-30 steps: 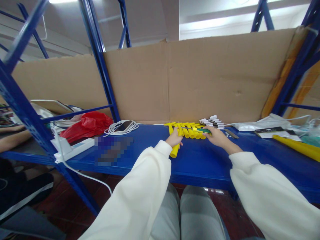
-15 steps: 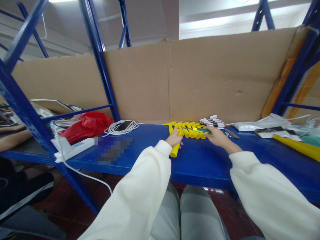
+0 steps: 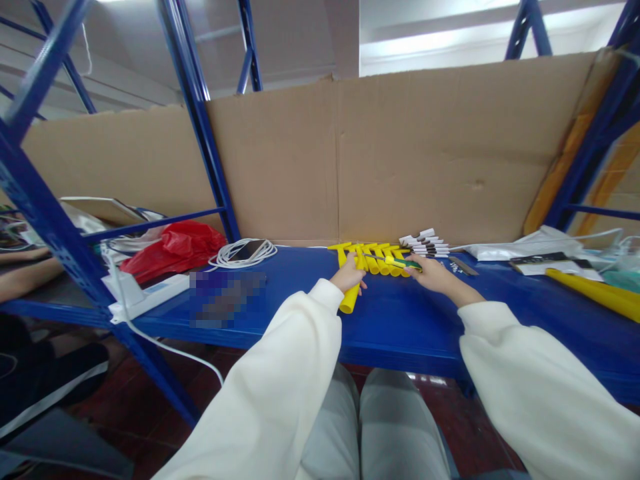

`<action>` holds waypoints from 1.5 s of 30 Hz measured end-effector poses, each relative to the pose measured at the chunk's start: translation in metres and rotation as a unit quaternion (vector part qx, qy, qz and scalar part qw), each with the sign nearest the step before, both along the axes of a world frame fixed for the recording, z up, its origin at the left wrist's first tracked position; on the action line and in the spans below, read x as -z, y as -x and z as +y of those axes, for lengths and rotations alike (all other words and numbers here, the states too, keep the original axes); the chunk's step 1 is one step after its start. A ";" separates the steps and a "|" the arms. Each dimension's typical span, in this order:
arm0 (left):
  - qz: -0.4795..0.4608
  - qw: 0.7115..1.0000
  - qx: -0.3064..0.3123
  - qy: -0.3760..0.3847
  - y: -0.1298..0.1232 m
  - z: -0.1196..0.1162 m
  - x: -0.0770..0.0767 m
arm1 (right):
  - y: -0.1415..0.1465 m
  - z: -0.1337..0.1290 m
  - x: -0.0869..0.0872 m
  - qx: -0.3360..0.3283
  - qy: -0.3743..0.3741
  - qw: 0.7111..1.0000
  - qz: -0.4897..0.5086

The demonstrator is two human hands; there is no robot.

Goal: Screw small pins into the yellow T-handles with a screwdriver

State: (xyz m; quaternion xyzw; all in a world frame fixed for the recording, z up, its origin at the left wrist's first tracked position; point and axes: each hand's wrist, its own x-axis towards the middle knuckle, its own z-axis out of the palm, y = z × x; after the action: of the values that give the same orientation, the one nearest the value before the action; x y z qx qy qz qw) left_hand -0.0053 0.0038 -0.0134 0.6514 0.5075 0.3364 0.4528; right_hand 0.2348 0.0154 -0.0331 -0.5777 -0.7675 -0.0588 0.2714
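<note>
My left hand [image 3: 350,273] is closed around a yellow T-shaped piece with a round handle [image 3: 349,303], whose lower end sticks out towards me. In my right hand [image 3: 429,272] is a screwdriver [image 3: 411,265] with a green and yellow handle. Its thin shaft points left at the piece in my left hand; fingers and small size hide whether the tip touches it. Several more yellow T-shaped pieces [image 3: 385,268] lie in a row behind and between my hands. Just behind my right hand rests a stack of white pieces with dark marks [image 3: 425,244].
A coiled white cable [image 3: 231,256], a red plastic bag [image 3: 181,248] and a white power strip [image 3: 159,293] are on the left of the blue bench [image 3: 395,320]. At right lie a long yellow item [image 3: 600,293] and white packaging [image 3: 530,247]. Cardboard [image 3: 400,160] stands behind.
The screwdriver handle has turned slightly in my right hand, showing more yellow, and sits a touch lower. My left hand keeps its hold on the yellow piece.
</note>
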 end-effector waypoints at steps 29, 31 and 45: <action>0.189 0.977 0.017 -0.100 0.001 -0.009 0.002 | 0.002 -0.003 0.000 0.030 -0.008 0.999 -0.037; 0.188 0.977 0.018 -0.100 0.001 -0.008 0.002 | 0.003 -0.004 -0.002 0.033 0.003 0.998 -0.048; 0.173 0.980 0.018 -0.094 0.000 -0.013 -0.004 | 0.003 -0.009 -0.009 0.090 -0.004 0.995 -0.049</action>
State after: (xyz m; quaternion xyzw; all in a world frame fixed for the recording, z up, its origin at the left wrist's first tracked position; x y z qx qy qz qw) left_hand -0.0050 -0.0097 -0.0098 0.7483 0.5327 0.2563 0.3009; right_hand 0.2317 0.0062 -0.0240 -0.6397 -0.7245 -0.1147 0.2295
